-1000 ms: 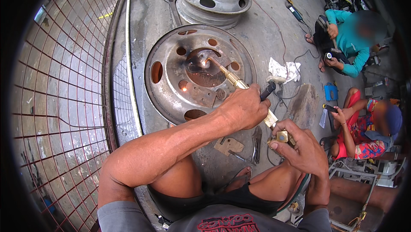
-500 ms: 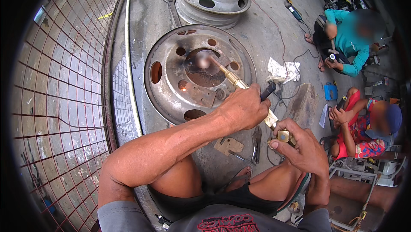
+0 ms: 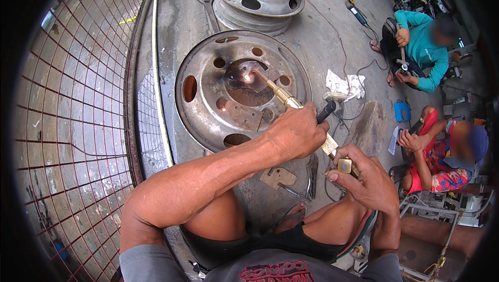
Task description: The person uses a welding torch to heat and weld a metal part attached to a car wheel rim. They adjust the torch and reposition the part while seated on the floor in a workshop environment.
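Observation:
A brass cutting torch (image 3: 285, 97) slants across the middle, its tip pointing away from me and to the left. My left hand (image 3: 296, 132) wraps round its body, close to a black lever (image 3: 326, 111). Farther back, my right hand (image 3: 366, 178) is closed on the torch's rear end, thumb and fingers about a square brass fitting (image 3: 344, 165). The tip sits at a dark metal plate (image 3: 236, 80) over the hub opening of a steel wheel rim (image 3: 200, 120), with a bright orange glow there. A drilled metal strip (image 3: 244, 117) lies on the rim's near side.
Another wheel rim (image 3: 249, 22) and an adjustable wrench (image 3: 209, 14) lie beyond. A mesh fence (image 3: 83, 126) runs along the left. Pliers (image 3: 312, 175) and a white rag (image 3: 345, 85) are on the concrete. Two people sit at right, one with a hammer (image 3: 403, 59); an angle grinder (image 3: 357, 14) lies behind.
The orange glow at the torch tip now shows clearly where a blurred spot was. My hands and the torch have hardly moved. The hammer in the other person's hand has come down.

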Motion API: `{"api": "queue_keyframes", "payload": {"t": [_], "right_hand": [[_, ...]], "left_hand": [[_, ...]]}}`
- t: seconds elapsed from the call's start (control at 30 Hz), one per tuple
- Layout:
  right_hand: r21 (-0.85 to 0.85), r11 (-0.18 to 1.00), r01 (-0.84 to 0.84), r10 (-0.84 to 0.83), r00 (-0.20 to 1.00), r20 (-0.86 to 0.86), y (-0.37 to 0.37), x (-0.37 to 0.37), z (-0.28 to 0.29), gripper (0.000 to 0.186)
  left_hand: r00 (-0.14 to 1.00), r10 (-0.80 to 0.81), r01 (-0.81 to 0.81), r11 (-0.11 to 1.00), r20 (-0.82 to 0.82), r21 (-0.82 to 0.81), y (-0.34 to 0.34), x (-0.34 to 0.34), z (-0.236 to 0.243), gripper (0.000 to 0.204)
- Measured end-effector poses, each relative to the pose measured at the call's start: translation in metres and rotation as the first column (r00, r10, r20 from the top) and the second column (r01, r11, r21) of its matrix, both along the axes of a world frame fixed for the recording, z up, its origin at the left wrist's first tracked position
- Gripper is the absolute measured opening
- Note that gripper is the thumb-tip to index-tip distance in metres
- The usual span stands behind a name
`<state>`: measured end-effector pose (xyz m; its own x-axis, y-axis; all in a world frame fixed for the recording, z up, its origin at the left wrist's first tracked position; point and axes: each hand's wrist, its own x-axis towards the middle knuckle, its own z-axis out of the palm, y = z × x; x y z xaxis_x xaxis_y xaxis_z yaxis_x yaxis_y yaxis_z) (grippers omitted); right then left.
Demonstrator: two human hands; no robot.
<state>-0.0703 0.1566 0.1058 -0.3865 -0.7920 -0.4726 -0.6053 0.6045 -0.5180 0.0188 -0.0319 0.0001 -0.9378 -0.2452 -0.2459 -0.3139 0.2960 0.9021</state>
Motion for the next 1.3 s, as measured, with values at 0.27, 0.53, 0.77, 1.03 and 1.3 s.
{"api": "queue_keyframes", "payload": {"t": [0.27,0.53,0.77,1.03,1.3], "right_hand": [[0.007,1.000,-0.006,0.005,1.000,0.007,0.002,-0.002,-0.001,0.034],[0.061,0.997,0.039,-0.041,0.999,0.035,-0.003,0.000,0.005,0.034],[-0.042,0.999,-0.016,0.016,1.000,-0.001,0.006,-0.004,-0.005,0.032],[-0.075,0.997,-0.027,0.028,1.000,0.012,0.006,-0.004,-0.004,0.030],[-0.011,1.000,-0.022,0.022,1.000,0.010,0.002,-0.003,0.000,0.027]], "left_hand": [[1.000,-0.003,0.003,1.000,0.004,0.012,0.000,0.000,0.000,0.048],[1.000,0.001,-0.001,1.000,-0.002,0.003,0.001,-0.001,-0.001,0.047],[1.000,0.002,-0.002,1.000,0.004,-0.002,0.002,0.000,0.000,0.047],[1.000,0.002,-0.002,1.000,-0.013,-0.001,0.002,0.000,0.000,0.048],[1.000,-0.006,0.006,1.000,-0.005,-0.003,0.002,-0.001,0.001,0.049]]}}
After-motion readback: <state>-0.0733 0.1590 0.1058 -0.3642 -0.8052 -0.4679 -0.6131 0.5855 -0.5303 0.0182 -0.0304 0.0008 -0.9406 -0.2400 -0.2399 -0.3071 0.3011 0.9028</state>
